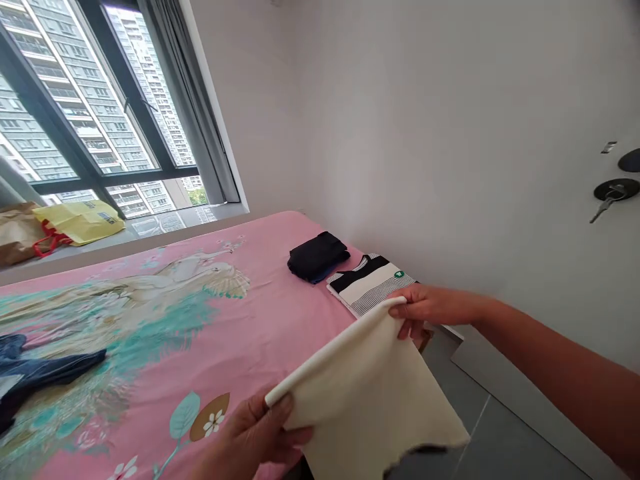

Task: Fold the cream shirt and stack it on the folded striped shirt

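A cream cloth with a dark patch at its lower edge is stretched between my two hands and hangs down over the bed's side. My left hand pinches its near top corner, thumb on top. The far top corner is gripped by my right hand, fingers closed on the fabric. Just beyond the right hand lies a folded striped shirt in black, white and grey, with a small green mark. Behind it sits a folded black garment. What kind of garment the cream cloth is, I cannot tell.
The bed has a pink patterned sheet. Dark blue jeans lie at its left. A yellow bag and a brown paper bag rest on the windowsill. At right, keys hang in a door lock above the grey floor.
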Tool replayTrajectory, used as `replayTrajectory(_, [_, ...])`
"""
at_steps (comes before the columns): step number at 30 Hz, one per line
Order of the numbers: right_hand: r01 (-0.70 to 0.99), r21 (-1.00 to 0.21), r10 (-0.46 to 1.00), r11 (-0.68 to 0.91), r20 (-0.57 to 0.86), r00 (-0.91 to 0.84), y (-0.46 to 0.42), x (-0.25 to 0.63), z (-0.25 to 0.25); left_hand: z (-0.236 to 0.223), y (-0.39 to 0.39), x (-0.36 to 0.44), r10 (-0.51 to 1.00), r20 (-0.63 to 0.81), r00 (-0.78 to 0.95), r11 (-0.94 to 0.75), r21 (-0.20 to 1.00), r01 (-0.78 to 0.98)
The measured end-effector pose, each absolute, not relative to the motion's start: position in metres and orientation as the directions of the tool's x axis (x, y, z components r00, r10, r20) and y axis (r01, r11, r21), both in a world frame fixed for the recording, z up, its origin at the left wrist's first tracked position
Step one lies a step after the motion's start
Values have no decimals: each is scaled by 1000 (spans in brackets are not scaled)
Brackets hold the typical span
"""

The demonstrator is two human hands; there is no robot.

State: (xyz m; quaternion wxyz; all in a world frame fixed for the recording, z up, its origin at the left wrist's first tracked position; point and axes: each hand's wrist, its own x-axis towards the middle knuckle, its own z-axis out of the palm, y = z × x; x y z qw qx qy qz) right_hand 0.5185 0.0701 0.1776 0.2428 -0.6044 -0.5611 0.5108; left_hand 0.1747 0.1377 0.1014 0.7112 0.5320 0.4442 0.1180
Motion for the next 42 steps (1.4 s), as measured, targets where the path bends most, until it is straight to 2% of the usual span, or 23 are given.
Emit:
replayTrajectory(2, [444, -884, 967, -148, -224, -123, 100, 558, 195, 130, 171, 221, 759, -306, 576, 156, 943, 295])
replayTrajectory(4, [445, -895, 993, -34, -79, -83, 128, 598, 208, 150, 200, 266, 824, -63, 564, -142, 939, 314])
replayTrajectory(7, [447, -891, 995, 84, 99, 10, 164, 659, 201, 147, 230, 331, 791, 243, 562, -510, 769, 385])
replayTrajectory(10, [505, -858, 976, 95, 179, 122, 191, 717, 148, 100, 246, 391, 655, 401, 640, -718, 595, 362])
replayTrajectory(12, [604, -796, 960, 26, 189, 208, 200, 751, 93, 54, 249, 424, 604, 353, 714, -763, 513, 392])
replayTrajectory(14, [698, -711, 950, -82, 155, 270, 202, 775, 34, 9, 245, 448, 590, 223, 776, -768, 454, 453])
replayTrajectory(16, [719, -680, 943, -142, 128, 307, 197, 788, -17, -27, 239, 462, 582, 120, 804, -765, 416, 492])
replayTrajectory(19, [712, -682, 925, -167, 141, 352, 187, 795, -63, -53, 234, 467, 575, 110, 811, -772, 401, 493])
replayTrajectory(22, [760, -638, 917, -125, 217, 334, 184, 798, -69, -50, 238, 466, 563, 149, 813, -791, 380, 479])
replayTrajectory(28, [877, -480, 835, 26, 493, 244, 168, 813, -48, -43, 235, 469, 515, 312, 798, -845, 341, 412])
replayTrajectory(31, [897, -443, 865, 7, 452, 216, 149, 813, -65, -59, 223, 472, 462, 317, 828, -873, 330, 360])
replayTrajectory(34, [890, -455, 874, -36, 417, 249, 138, 812, -81, -69, 215, 474, 462, 325, 825, -875, 321, 363])
replayTrajectory(40, [935, -352, 809, 46, 562, 171, 130, 819, -66, -63, 214, 472, 442, 358, 823, -889, 299, 347])
replayTrajectory(42, [942, -329, 821, 66, 555, 137, 123, 817, -70, -66, 213, 471, 435, 341, 833, -892, 291, 347])
